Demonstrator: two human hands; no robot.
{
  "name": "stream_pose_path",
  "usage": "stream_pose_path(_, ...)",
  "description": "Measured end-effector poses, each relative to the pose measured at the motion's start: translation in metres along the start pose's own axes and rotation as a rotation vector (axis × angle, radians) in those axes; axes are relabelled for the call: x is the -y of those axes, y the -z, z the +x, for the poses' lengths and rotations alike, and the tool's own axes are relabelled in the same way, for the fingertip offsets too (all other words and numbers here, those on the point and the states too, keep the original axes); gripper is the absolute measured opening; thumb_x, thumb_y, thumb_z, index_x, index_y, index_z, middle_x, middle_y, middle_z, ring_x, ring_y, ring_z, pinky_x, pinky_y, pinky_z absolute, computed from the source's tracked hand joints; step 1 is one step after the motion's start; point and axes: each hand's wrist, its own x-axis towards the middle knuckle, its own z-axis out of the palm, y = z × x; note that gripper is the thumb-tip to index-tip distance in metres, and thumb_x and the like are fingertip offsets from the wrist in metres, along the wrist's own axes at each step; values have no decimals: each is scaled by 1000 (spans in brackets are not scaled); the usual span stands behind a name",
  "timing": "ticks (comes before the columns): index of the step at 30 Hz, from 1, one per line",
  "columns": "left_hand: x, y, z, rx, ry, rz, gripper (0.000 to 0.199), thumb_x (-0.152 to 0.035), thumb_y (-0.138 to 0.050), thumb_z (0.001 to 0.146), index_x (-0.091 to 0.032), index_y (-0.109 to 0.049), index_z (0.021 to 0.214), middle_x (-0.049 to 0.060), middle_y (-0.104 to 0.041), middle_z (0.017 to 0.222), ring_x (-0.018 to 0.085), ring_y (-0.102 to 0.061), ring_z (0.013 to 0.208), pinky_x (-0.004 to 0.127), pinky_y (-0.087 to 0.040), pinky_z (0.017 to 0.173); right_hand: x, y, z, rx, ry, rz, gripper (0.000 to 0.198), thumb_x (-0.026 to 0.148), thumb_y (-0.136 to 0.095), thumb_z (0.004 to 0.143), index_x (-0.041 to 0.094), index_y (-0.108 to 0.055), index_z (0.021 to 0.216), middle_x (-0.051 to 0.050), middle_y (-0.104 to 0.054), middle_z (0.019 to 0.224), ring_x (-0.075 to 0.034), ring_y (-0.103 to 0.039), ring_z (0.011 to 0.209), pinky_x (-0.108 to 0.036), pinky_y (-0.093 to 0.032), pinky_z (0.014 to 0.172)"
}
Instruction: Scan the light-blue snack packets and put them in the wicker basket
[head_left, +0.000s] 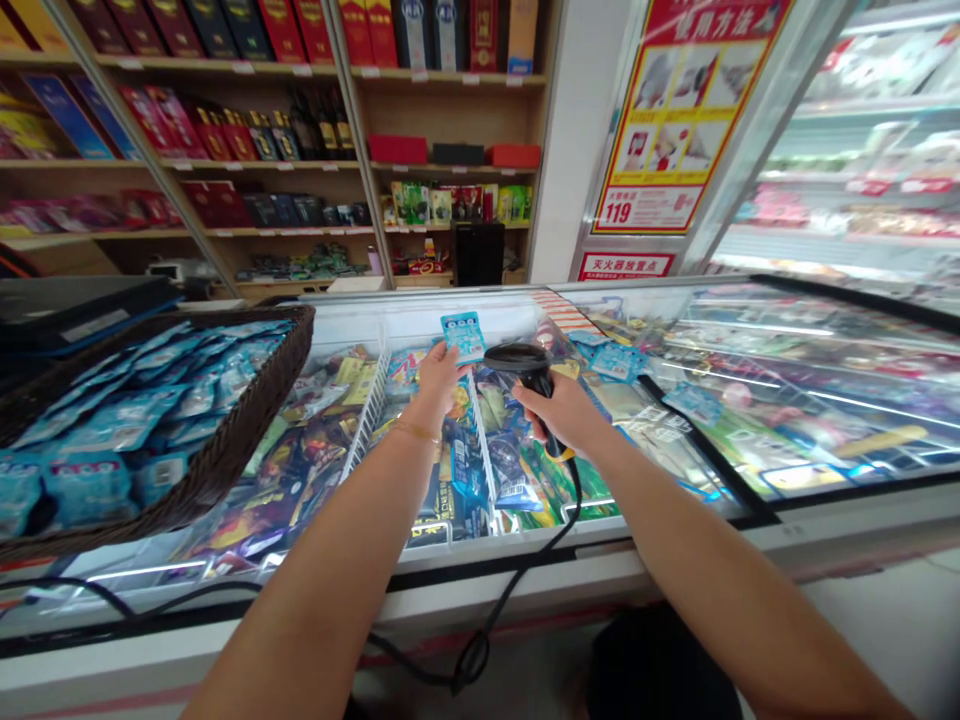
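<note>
Between the fingers of my left hand (439,378) is a small light-blue snack packet (463,335), held up over the open part of the chest freezer (525,548). My right hand (562,408) is wrapped round the handle of a black barcode scanner (519,362). The scanner's head sits just right of the packet and points toward it; whether they touch I cannot tell. From the handle a black cable (551,545) drops over the freezer's front edge. Many similar blue packets (127,420) fill a brown wicker basket (259,440) to the left.
White wire dividers (369,410) split the frozen packages inside the freezer. A sliding glass lid (787,390) covers its right part, with several blue packets on the glass. Shelves (450,175) of boxes and bottles stand behind, beside a red poster (686,120).
</note>
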Motion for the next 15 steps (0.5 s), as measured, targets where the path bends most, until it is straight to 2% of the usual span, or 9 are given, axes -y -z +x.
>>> stream_pose_path(4, 0, -6, 5, -86, 52, 35, 8, -17, -69, 79, -18, -64, 84, 3, -68, 81, 17, -70, 86, 40, -57, 92, 4, 15, 2, -47, 7, 26, 27, 36, -72, 83, 21, -50, 84, 5, -57, 55, -11, -54, 35, -21, -40, 35)
stream_pose_path(7, -1, -29, 8, -71, 147, 34, 8, -9, -65, 81, -17, -63, 82, 3, -68, 80, 16, -69, 84, 39, -58, 91, 6, 35, 6, -134, 0, 64, 27, 37, -71, 83, 21, -49, 85, 5, -57, 56, -11, -54, 35, -21, -41, 35)
stream_pose_path(11, 8, -89, 8, 41, 274, -14, 12, -5, -59, 84, -16, -60, 81, 3, -66, 75, 14, -68, 78, 35, -59, 86, 4, 66, 14, -257, -10, 87, 26, 37, -71, 83, 22, -50, 85, 5, -55, 55, -12, -52, 33, -23, -40, 34)
stream_pose_path(15, 34, -159, 12, 118, 324, -18, 10, -6, -65, 81, -14, -61, 79, 3, -63, 72, 11, -65, 70, 29, -59, 79, 2, 91, 19, -401, -12, 155, 22, 35, -68, 84, 22, -50, 85, 4, -55, 54, -13, -52, 34, -24, -41, 34)
